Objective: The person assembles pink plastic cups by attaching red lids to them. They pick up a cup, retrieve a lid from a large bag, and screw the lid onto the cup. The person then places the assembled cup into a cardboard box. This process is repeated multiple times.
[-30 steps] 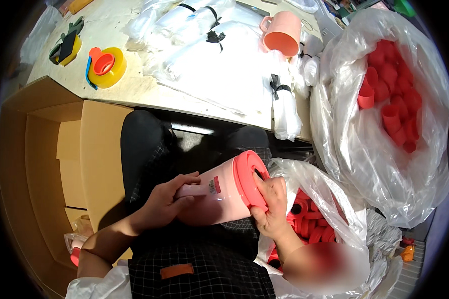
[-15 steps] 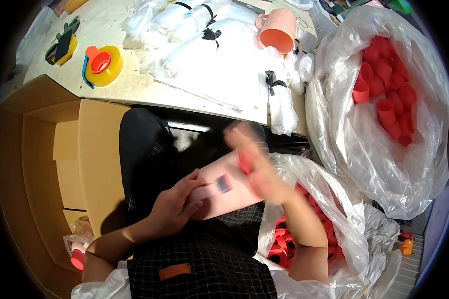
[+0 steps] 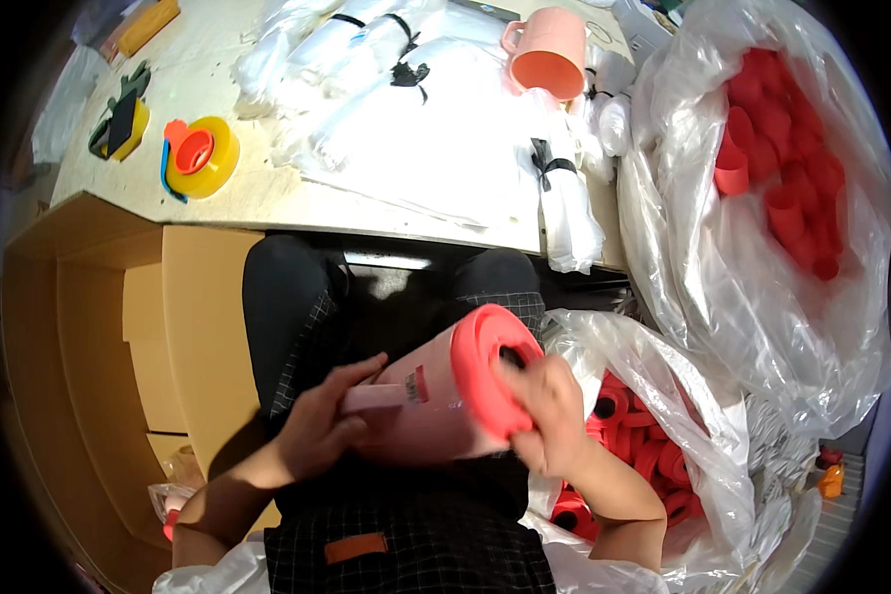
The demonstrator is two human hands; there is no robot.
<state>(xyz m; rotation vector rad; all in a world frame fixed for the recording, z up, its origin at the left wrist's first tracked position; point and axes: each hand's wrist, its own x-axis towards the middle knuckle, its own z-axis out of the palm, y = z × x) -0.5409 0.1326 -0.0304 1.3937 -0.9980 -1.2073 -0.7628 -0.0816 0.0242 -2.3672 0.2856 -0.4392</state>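
A pale pink jug with a side handle and a small printed label lies tilted across my lap, its top end toward the right. My left hand is closed around the handle side. Over the top end sits a red ring-shaped lid with a dark opening in it. Slightly blurred, my right hand is closed on that lid, its fingers curled at the rim and opening. Whether the lid is fully seated I cannot tell.
An open cardboard box stands at my left, with a wrapped pink item inside. At right, one plastic bag holds red lids, another red cups. On the table are clear bags, a pink mug and a yellow tape roll.
My right hand has come down onto the jug's top end, and the red lid now shows plainly there. The jug has turned, bringing that end toward me. The view has shifted slightly.
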